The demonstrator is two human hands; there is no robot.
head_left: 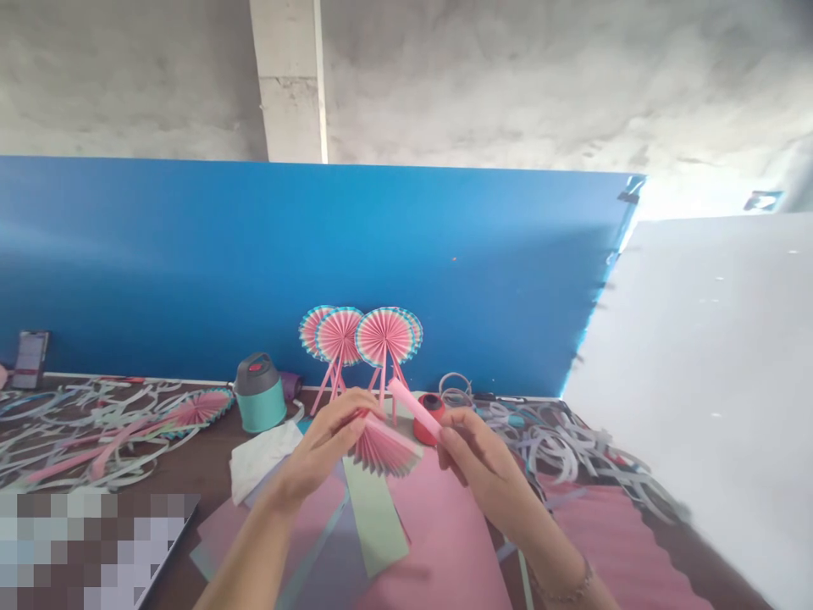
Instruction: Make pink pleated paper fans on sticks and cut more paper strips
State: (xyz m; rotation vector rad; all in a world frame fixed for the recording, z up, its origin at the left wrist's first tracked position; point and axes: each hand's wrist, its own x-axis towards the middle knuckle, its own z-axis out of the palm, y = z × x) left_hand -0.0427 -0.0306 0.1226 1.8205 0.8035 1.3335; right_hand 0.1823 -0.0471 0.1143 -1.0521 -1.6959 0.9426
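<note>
— Nearest first: anything below the left hand (pixel 334 434)?
— Spread beneath, overlapping pale purple and pink paper sheets (pixel 311 534). To the right of those, below both hands, a narrow pale green paper strip (pixel 379 529), overlapping a large smooth pink paper sheet (pixel 450 542).
— And round the right hand (pixel 473 449)?
— On the wrist, a thin bracelet (pixel 565 591). Off to the right of the forearm, a wavy pink paper sheet (pixel 626 542).
— Gripping what, left hand first?
— Curled in, with thumb and fingers pinching a half-spread pink pleated paper fan (pixel 390 449), folds hanging just right of the fingers and short of the right hand.
— And the right?
— Curled too, pinching the lower end of a slim pink paper stick (pixel 416 411), tilted up toward the left hand (touching the fan or not, hard to tell).
— Beyond?
— Just behind the right hand, a red round container with a dark top (pixel 427 428); further right, a tangle of white strips (pixel 559 449). Behind the left hand and leftward, a turquoise canister with a grey lid (pixel 262 405). Straight beyond both hands, round pink pleated fans with blue rims (pixel 385 335), standing on pink sticks.
— Farthest?
— Past both hands, a tall blue panel (pixel 158 254), then grey concrete (pixel 508 85).
</note>
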